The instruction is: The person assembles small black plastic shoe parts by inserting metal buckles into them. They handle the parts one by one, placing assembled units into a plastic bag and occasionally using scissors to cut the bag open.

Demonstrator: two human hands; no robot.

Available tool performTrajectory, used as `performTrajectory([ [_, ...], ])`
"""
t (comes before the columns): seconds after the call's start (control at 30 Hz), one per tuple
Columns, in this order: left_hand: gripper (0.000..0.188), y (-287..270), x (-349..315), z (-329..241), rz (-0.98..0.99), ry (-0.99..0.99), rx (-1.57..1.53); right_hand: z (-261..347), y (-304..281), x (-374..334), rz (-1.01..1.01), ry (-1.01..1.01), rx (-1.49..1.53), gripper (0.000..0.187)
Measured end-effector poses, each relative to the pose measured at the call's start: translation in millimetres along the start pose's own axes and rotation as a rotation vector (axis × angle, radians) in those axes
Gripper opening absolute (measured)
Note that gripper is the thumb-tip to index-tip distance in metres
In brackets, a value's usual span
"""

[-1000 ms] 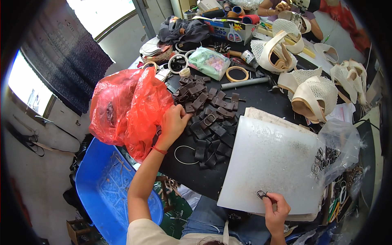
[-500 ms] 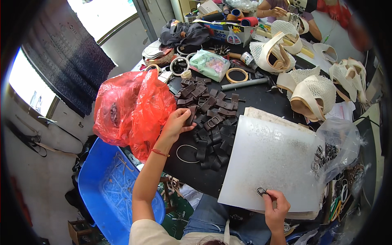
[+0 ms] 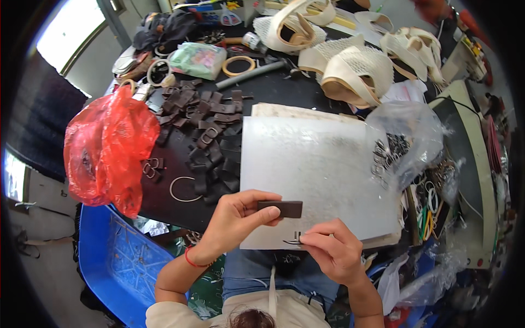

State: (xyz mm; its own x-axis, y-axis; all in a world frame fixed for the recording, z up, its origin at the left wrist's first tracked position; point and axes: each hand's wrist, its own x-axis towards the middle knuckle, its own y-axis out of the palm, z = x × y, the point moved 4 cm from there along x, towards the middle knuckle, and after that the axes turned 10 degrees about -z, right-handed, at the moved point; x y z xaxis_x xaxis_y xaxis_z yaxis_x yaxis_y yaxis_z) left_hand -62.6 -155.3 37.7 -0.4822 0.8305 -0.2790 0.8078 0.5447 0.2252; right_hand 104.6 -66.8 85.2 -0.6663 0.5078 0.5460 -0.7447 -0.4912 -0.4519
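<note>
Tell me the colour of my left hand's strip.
The strip is dark brown, clearest in head view.

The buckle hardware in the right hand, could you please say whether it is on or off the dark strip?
Off; the right hand holds the buckle hardware apart from the dark strip in the left hand.

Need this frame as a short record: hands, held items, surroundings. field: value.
left hand: holds dark strap over white board
right hand: pinches dark buckle by board's near edge
strap and buckle: apart, buckle nearer the body
left of board: strap pile, then red bag
board's right edge: clear bag with more buckles
beyond board: cream shoe parts
lower left: blue tub
</note>
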Motion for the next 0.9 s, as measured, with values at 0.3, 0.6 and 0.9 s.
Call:
performTrajectory([
  [0.3,0.027,42,-20,9,0.114,-0.017,0.020,-6,-20,-15,-0.040,-0.050,-0.070,0.033],
  [0.6,0.026,47,-26,-2,0.121,0.172,0.278,-18,-20,-19,-0.022,0.068,-0.035,0.027],
  [0.9,0.031,50,-24,21,0.114,0.120,-0.003,-43,-18,-29,-0.209,0.498,0.246,0.031],
])
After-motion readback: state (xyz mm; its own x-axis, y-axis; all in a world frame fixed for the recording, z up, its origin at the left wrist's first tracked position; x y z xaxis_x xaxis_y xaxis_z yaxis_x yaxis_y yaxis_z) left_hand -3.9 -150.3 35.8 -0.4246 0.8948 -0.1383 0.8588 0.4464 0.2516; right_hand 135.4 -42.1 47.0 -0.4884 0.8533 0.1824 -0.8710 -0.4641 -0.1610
